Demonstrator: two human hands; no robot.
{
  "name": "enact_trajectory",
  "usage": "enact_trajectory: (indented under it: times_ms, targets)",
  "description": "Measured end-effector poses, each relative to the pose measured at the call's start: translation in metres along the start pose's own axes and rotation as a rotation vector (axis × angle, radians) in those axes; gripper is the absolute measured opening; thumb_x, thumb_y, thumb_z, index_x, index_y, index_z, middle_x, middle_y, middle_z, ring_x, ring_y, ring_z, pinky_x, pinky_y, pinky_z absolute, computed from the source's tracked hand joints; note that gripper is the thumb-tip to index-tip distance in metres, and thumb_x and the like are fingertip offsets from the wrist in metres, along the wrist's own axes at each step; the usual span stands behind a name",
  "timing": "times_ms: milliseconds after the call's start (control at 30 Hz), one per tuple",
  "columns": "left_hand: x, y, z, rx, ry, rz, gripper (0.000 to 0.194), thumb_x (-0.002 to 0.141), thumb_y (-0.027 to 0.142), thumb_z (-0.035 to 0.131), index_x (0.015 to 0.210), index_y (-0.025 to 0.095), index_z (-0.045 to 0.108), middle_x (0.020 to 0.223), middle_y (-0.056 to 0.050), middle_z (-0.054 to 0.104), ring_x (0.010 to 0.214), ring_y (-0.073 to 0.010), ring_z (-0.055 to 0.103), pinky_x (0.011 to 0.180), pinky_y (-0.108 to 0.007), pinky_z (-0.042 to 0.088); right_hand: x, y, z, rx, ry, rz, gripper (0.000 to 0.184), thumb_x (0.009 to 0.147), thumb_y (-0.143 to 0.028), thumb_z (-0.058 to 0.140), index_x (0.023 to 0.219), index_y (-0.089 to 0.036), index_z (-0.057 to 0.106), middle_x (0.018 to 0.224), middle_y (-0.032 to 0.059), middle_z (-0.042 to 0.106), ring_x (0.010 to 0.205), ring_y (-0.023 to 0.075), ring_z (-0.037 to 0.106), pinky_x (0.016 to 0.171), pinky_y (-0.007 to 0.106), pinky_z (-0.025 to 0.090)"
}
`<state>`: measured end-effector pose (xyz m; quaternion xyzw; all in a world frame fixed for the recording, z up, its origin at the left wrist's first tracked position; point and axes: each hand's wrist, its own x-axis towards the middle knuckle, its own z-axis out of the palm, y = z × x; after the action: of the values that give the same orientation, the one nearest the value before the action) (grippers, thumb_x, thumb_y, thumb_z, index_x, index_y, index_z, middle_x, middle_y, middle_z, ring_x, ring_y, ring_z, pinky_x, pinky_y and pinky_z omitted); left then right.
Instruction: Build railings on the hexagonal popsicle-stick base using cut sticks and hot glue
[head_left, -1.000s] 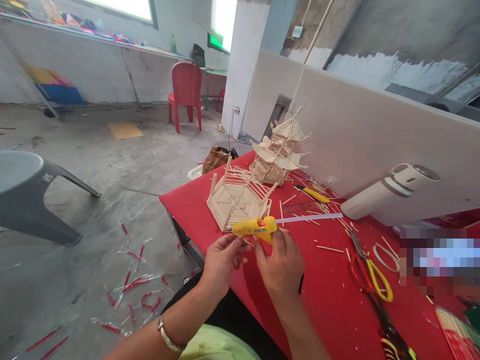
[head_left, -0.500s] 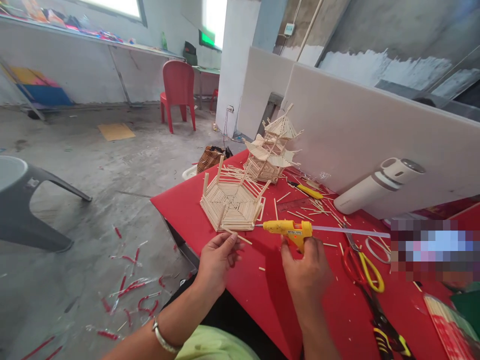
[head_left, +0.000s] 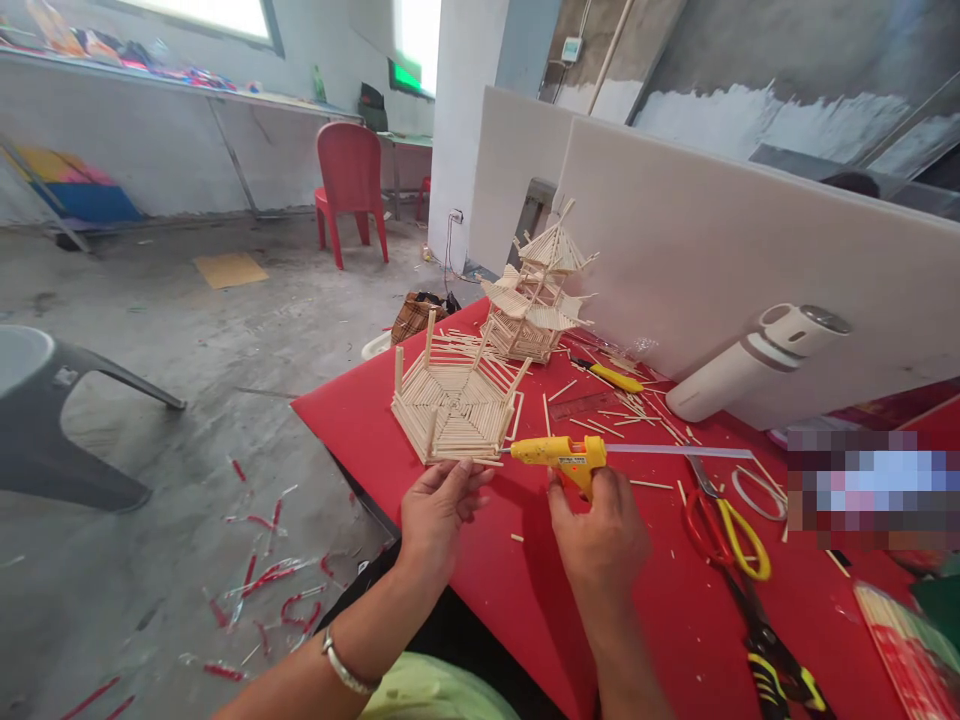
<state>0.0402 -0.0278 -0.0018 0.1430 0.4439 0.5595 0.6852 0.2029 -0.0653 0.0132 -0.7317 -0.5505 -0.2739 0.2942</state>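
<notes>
Between thumb and fingers, my left hand point(head_left: 442, 510) pinches a thin wooden stick point(head_left: 486, 462) at the near edge of a hexagonal stick base point(head_left: 457, 405). That base lies on the red table with short posts standing up at its corners. My right hand point(head_left: 604, 530) is wrapped round the handle of a yellow glue gun point(head_left: 559, 451). The gun's nozzle points left, close to the stick's right end; whether they touch I cannot tell. A translucent glue stick point(head_left: 675, 451) sticks out of the gun's back. Behind the base stands a tiered stick pagoda point(head_left: 536, 300).
On the red table point(head_left: 517, 610) lie loose sticks, yellow-handled pliers point(head_left: 615, 377), red-and-yellow scissors point(head_left: 724, 530), black-and-yellow cutters point(head_left: 772, 640) and a stick packet point(head_left: 904, 650). A white flask point(head_left: 757, 365) leans against the pale partition point(head_left: 712, 240). A grey stool point(head_left: 67, 420) stands left.
Both hands have shifted slightly: the glue gun has come left and the stick has moved up to the base's near edge. The whole view has also moved a little.
</notes>
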Motion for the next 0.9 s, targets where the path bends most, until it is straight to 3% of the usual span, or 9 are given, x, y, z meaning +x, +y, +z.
enact_trajectory:
  times_ms: [233,900]
  targets:
    - [0.0001,0.0017,0.0017,-0.026,0.029,-0.006,0.031,0.061,0.028,0.088,0.077,0.012,0.068,0.083,-0.012,0.078,0.081,-0.0247,0.076,0.049,-0.019,0.055,0.0013,-0.0015,0.0014,0.019,-0.011,-0.011,0.028,0.088,-0.041,0.062,0.097,-0.016,0.060,0.083,0.0066,0.065,0.071,0.0200,0.061,0.057,0.028,0.040]
    - [0.0000,0.0058,0.0051,-0.070,0.026,-0.027,0.017,0.072,0.018,0.081,0.082,0.012,0.069,0.092,-0.014,0.078,0.084,-0.0252,0.076,0.050,-0.020,0.058,-0.0010,0.0032,0.0012,-0.022,0.007,-0.040,0.025,0.088,-0.034,0.061,0.102,-0.014,0.062,0.094,0.0106,0.068,0.082,0.0231,0.065,0.066,0.030,0.046]
